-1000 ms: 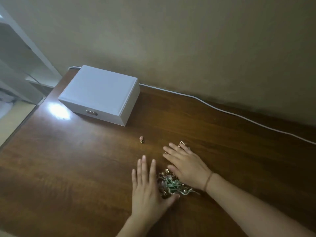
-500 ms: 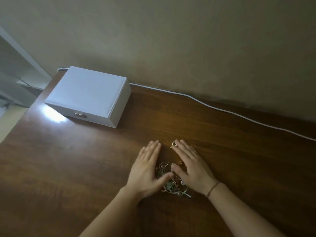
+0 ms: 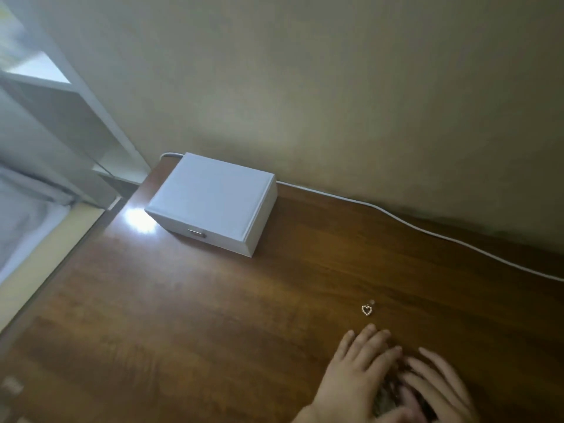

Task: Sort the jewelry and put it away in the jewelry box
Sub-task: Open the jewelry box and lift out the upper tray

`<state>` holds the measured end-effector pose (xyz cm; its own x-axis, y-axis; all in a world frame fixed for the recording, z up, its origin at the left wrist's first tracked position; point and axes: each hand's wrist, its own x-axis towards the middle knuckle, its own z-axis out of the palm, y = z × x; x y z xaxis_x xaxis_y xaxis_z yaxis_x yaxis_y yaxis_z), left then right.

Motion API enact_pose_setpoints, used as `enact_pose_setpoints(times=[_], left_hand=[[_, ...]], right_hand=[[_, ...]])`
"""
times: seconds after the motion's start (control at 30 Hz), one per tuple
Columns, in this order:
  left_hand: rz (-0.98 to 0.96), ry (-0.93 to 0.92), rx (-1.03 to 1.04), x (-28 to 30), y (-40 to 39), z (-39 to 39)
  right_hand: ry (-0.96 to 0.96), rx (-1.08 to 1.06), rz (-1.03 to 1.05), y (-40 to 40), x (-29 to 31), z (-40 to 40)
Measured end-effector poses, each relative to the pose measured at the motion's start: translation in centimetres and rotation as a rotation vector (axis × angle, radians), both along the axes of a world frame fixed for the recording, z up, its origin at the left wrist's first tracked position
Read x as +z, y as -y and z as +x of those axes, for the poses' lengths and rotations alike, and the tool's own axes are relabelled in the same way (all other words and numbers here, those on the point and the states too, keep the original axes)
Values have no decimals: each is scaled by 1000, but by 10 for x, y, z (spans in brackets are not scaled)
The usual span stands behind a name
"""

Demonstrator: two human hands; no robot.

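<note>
A white jewelry box (image 3: 213, 199) stands closed at the back left of the brown wooden table (image 3: 213, 315), its small metal drawer pull facing me. At the lower right my left hand (image 3: 357, 370) and my right hand (image 3: 436, 383) lie flat, fingers spread, cupped around a small tangled pile of jewelry (image 3: 387, 401) that they mostly hide. My right hand is blurred. A small heart-shaped beaded piece (image 3: 366, 309) lies alone on the table just beyond my fingertips, with a tiny round bit beside it.
A white cable (image 3: 427, 232) runs along the back of the table by the beige wall. White shelving (image 3: 70, 117) stands past the table's left edge. A bright glare spot sits on the wood left of the box.
The view has swung left, so my hands and the pile now sit at the lower right. Both hands have closed in over the pile, and the heart piece lies apart from my fingers.
</note>
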<state>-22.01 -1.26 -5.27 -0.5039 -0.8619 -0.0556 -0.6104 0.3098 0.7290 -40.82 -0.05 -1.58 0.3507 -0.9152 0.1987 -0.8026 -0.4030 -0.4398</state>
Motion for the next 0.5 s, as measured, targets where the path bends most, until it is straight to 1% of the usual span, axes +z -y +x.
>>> enact_pose_setpoints(times=[0.03,0.1,0.17,0.2,0.23,0.3,0.33,0.37,0.4,0.47,0.5], left_hand=[[-56,-45,68,5,7,16],[-172,-151,271,20,29,60],[-299,-220,551,34,58,117],[-326,-237,713,40,73,149],[-317,-251,882,46,88,180],[-240,-311,1203,53,116,246],[-184,-362,1309,54,128,279],[-103,-400,1354,55,140,308],[-6,-406,1340,55,151,333],[187,-409,1201,52,165,364],[254,-421,1147,49,169,370]], right_hand=[[34,-60,1,8,3,7],[118,-147,9,31,11,30],[188,-151,21,60,17,65],[224,-145,62,74,20,87],[256,-146,118,86,22,110],[279,-136,265,107,22,161],[287,-122,347,117,23,187],[301,-115,421,126,24,212],[325,-126,479,135,26,235],[399,-188,570,150,29,274],[452,-236,604,155,29,288]])
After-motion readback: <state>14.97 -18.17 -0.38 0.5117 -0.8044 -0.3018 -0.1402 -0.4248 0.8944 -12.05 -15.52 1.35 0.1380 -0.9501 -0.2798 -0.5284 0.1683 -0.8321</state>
